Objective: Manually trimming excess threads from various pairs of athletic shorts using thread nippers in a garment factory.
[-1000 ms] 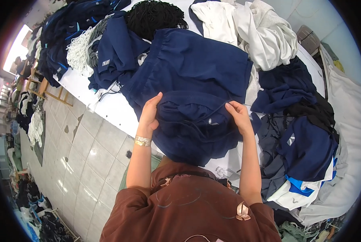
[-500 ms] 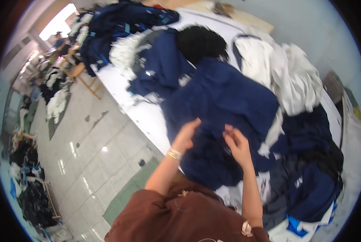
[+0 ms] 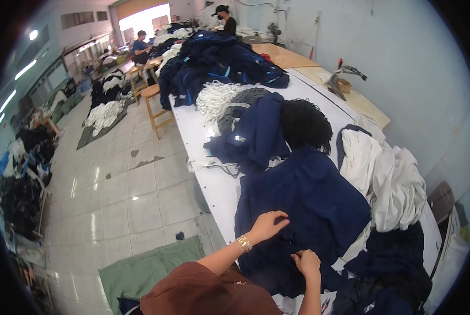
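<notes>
A navy blue garment [image 3: 319, 194] lies spread over the white table in front of me, its near part rumpled. My left hand [image 3: 268, 226], with a gold-coloured bracelet at the wrist, is over the garment's left part. Its fingers are bent but apart, and nothing shows between them. Nearer to me and further right, my right hand [image 3: 307, 262] is closed in a pinch above the dark cloth. What it pinches, if anything, is too small to make out.
Black cords [image 3: 306, 126], white cords [image 3: 219, 100] and another navy garment [image 3: 256, 128] lie beyond. White cloth [image 3: 397, 186] sits at right, dark clothes [image 3: 224, 58] are heaped at the far end. A wooden stool [image 3: 153, 107] stands left; two people work in the background.
My view has tilted up, bringing more of the room and the people into sight. The hands stay over the navy garment; my right hand's fingers have drawn together.
</notes>
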